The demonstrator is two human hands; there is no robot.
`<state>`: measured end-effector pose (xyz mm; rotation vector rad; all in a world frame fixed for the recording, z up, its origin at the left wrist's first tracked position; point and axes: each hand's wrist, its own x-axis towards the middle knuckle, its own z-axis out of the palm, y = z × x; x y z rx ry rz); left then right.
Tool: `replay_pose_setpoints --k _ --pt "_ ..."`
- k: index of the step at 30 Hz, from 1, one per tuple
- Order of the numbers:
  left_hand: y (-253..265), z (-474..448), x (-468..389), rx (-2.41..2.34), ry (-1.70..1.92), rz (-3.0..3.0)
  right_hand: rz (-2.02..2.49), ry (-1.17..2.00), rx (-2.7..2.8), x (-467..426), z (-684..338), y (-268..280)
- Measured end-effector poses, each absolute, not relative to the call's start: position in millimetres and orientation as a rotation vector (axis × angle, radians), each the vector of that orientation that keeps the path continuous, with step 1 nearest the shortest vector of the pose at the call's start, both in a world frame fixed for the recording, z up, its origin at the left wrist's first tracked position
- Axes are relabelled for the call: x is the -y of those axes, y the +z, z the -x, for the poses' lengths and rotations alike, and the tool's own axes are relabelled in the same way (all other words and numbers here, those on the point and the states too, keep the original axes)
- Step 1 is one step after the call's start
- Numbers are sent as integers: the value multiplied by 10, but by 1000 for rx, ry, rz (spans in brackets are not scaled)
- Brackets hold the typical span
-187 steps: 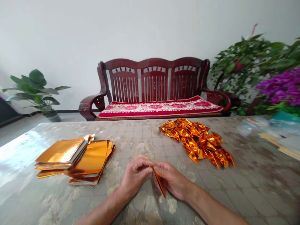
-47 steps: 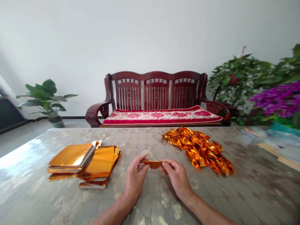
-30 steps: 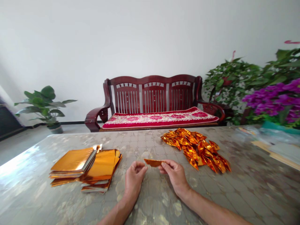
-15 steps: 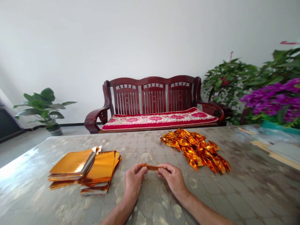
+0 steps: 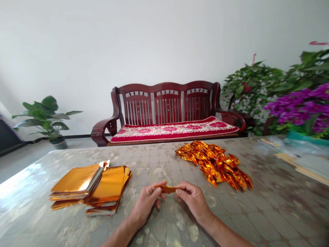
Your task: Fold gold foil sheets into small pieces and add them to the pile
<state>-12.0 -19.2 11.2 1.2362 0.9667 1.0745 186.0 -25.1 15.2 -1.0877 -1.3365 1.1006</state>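
A narrow folded piece of gold foil paper (image 5: 169, 189) is stretched between my two hands, just above the table. My left hand (image 5: 147, 202) pinches its left end between thumb and fingers. At the other end, the thumb and forefinger of my right hand (image 5: 194, 200) are closed on it. Left of my hands lie stacks of flat gold foil sheets (image 5: 75, 179), somewhat fanned at the edges. A heap of folded gold foil pieces (image 5: 216, 163) with pointed ends rests beyond my right hand.
The patterned table (image 5: 164, 226) spans the foreground. Plastic bags and flat card pieces (image 5: 308, 164) lie at its right edge, below purple flowers (image 5: 295, 109). Behind stands a dark red wooden bench (image 5: 168, 106) with a red floral cover (image 5: 174, 129). A potted plant (image 5: 48, 120) is at left.
The folded foil paper has come slightly lower and to the right, and its middle looks wider. My left hand's fingers have shifted, with the lower ones spreading. The camera view has moved slightly.
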Motion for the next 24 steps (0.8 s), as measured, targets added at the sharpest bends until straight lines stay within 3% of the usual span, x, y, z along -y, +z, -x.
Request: replay_pose_setpoints --k 13,24 --pt "59 106 150 -1096 1331 -1079 1135 1134 1290 322 -1831 167" --pt "85 60 162 -1133 1355 -1080 1228 798 1566 285 -1860 81"
